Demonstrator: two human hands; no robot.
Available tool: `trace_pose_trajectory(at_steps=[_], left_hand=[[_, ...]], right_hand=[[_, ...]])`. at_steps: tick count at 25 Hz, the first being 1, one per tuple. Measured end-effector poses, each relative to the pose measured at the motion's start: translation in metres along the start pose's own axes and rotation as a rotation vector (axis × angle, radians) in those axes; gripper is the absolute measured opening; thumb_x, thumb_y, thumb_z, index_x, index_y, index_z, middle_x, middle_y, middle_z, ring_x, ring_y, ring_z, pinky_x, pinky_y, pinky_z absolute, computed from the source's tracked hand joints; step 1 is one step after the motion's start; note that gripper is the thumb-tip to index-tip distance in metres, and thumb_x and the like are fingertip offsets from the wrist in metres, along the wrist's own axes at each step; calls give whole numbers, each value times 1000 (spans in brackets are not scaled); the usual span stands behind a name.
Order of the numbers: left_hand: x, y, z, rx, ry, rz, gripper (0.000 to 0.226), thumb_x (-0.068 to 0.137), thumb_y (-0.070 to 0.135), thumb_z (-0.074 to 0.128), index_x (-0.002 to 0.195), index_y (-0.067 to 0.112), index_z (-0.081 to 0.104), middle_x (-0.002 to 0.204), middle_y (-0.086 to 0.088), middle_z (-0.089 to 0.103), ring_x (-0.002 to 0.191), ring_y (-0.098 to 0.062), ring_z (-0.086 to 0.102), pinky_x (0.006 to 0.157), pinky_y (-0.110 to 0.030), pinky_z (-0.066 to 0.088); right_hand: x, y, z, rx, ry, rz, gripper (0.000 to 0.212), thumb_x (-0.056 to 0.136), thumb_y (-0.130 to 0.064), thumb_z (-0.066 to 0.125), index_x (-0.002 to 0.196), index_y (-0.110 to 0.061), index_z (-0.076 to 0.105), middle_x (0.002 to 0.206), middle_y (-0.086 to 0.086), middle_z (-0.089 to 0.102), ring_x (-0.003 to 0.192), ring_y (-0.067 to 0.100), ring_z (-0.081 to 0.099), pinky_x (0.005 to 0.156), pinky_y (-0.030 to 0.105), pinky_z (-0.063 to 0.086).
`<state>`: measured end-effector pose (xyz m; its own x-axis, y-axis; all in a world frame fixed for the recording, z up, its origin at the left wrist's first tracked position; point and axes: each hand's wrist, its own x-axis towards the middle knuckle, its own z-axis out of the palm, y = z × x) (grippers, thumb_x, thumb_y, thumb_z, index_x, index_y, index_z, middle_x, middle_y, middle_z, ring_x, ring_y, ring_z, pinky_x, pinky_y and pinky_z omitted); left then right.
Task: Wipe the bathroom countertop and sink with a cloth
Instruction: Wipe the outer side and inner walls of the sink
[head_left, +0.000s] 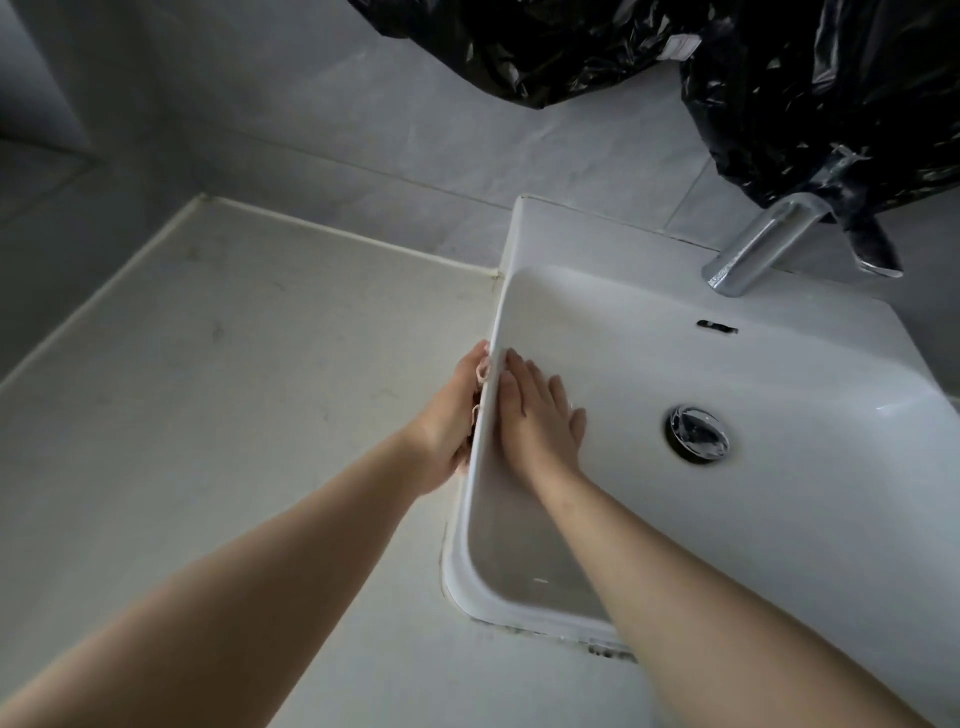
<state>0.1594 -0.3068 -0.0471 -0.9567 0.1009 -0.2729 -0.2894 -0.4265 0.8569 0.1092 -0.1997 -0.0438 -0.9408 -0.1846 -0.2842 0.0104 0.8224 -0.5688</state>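
step: your left hand (451, 415) grips cloth (483, 372) on sink (779, 374) outer wall
right hand (540, 418): flat on inner wall
next: probably sweep along wall

bench (208, 389): pale grey, scuffed | caulk (337, 234) along back + left edges | on it: white sink (540, 234), right side | dark grime (597, 647) at sink's near corner

Centre frame: left hand (448, 415) holds pinkish cloth (483, 372), mostly hidden, against sink (524, 234) outer wall. Right hand (540, 418) flat on inner wall, just across rim. Counter (208, 364) at left. Drain (696, 433) right of centre; tap (753, 244), black bag (831, 104) upper right.
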Motion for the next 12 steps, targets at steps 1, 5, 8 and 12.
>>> trace_pose_trajectory(at_steps=[1,5,8,12], left_hand=[[-5,-6,4,8,28,-23,43,97,52,30,117,30,60,96,3,70,94,-13,65,89,-29,49],[-26,-26,16,-10,42,75,39,99,43,27,137,39,36,129,9,58,102,-2,60,87,-18,46],[22,-8,4,40,42,102,44,101,37,29,141,19,35,121,-17,59,117,-17,53,110,-35,29],[33,0,1,11,53,83,50,98,44,32,144,27,28,142,0,45,128,-13,43,114,-40,26]], right_hand=[[1,1,1,-4,6,-7,47,100,-43,17,147,-41,15,157,-15,10,146,14,-1,115,45,-7],[4,4,6,-48,23,-18,47,100,-42,16,147,-42,12,157,-16,8,146,13,-2,115,44,-8],[4,4,5,-56,26,-17,46,100,-42,16,147,-42,13,157,-16,8,146,12,-2,116,44,-7],[3,3,2,-22,25,-4,46,101,-40,18,146,-42,15,157,-16,10,146,12,0,115,44,-7]])
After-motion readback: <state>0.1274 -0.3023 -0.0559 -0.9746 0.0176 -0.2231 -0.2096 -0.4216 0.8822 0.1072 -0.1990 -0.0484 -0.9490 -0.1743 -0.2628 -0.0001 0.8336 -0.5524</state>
